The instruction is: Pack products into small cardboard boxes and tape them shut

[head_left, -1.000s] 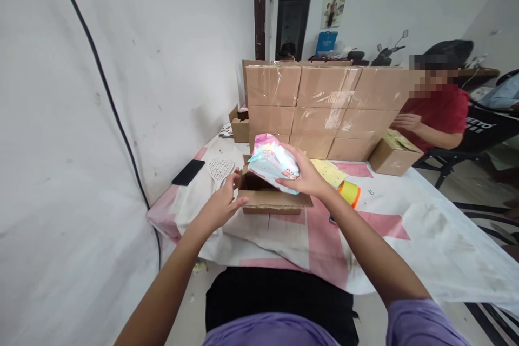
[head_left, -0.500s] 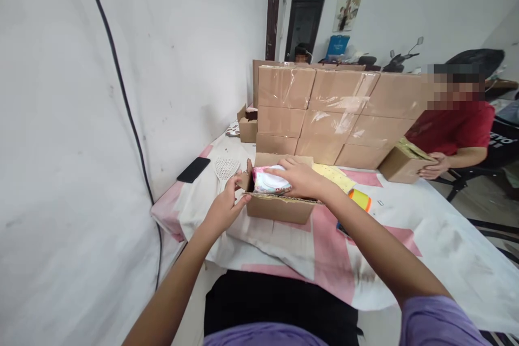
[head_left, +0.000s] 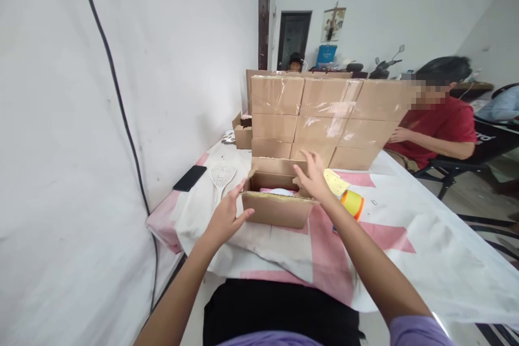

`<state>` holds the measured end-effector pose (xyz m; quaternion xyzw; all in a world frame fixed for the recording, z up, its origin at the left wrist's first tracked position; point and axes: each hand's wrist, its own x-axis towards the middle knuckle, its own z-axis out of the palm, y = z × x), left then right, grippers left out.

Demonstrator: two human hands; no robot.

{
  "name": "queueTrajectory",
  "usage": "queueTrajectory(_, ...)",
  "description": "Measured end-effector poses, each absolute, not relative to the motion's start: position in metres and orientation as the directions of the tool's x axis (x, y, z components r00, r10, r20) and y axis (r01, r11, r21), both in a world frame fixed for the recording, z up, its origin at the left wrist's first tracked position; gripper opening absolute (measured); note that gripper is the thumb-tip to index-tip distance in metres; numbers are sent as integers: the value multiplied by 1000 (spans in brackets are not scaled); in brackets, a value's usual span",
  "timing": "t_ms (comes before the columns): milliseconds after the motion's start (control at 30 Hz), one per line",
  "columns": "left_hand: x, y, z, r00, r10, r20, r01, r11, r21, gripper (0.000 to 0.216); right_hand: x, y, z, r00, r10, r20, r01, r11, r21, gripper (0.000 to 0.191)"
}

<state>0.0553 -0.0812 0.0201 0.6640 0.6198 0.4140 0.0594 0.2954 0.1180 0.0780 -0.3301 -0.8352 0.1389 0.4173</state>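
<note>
My left hand [head_left: 225,217] steadies the open cardboard box [head_left: 278,201] at its nine o'clock corner, fingers spread. My right hand [head_left: 314,177] hovers empty and open at two o'clock. The packet [head_left: 279,192] lies inside; closing the flaps looks next.

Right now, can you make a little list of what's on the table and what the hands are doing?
left hand: touching the open box's left end
right hand: open, over the box's right flap
open box: cardboard, pink and white packet inside
behind: stacked taped boxes
left of box: black phone, white mesh swatter
right of box: yellow paper, yellow-orange roll
</note>
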Motion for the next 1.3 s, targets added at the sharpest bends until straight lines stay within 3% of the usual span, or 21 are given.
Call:
queueTrajectory(100, 54, -76, 26, -92, 877, 471, 786, -226, 575, 74, 306, 135, 56, -325, 806, 495, 291, 583, -758, 77)
queueTrajectory(300, 56, -51, 39, -223, 855, 469, 773, -138, 619, 57, 316, 136, 25, -230, 901, 368, -13, 376, -927, 91)
queueTrajectory(400, 63, -39, 39, -358, 768, 531, 815, -20, 579, 61, 323, 124, 25, -248, 883, 400, -138, 376, -916, 64)
queueTrajectory(467, 69, -35, 40, -369, 730, 576, 858, 29, 514, 60, 328, 114, 25, -322, 832, 452, -97, 446, -890, 47)
queueTrajectory(567, 80, -35, 44, -141, 828, 542, 928, -80, 364, 45, 334, 96, 26, -400, 758, 515, 46, 578, -815, 37)
queueTrajectory(667, 92, -35, 48, 59, 898, 437, 941, -196, 275, 43, 348, 79, 26, -378, 710, 594, 230, 693, -683, 31)
queueTrajectory(767, 103, -33, 49, 52, 910, 412, 950, -172, 260, 57, 379, 69, 16, -90, 706, 702, 452, 657, -603, 34)
queueTrajectory(833, 109, -30, 49, 44, 917, 397, 960, -149, 238, 63, 405, 71, 3, 236, 696, 679, 496, 514, -700, 45)
queueTrajectory(900, 112, -26, 50, 54, 923, 380, 970, -138, 199, 64, 429, 79, -13, 447, 747, 492, 342, 365, -866, 60)
queueTrajectory(933, 113, -23, 50, 58, 926, 374, 974, -134, 182, 63, 438, 85, -20, 470, 802, 368, 215, 301, -929, 66)
queueTrajectory(1000, 113, -18, 53, 66, 927, 370, 978, -133, 160, 62, 449, 95, -32, 359, 918, 169, -14, 186, -982, 68)
queueTrajectory(1067, 112, -16, 56, 69, 922, 382, 979, -136, 152, 61, 451, 103, -36, 179, 979, 99, -79, 115, -990, 62)
queueTrajectory(1167, 117, -23, 59, 34, 880, 473, 975, -134, 179, 60, 446, 98, -30, 49, 989, 140, 2, 140, -990, 55)
queueTrajectory(1300, 157, -46, 50, -36, 804, 593, 914, -213, 344, 44, 427, 55, -11, 34, 951, 306, 25, 305, -952, 42)
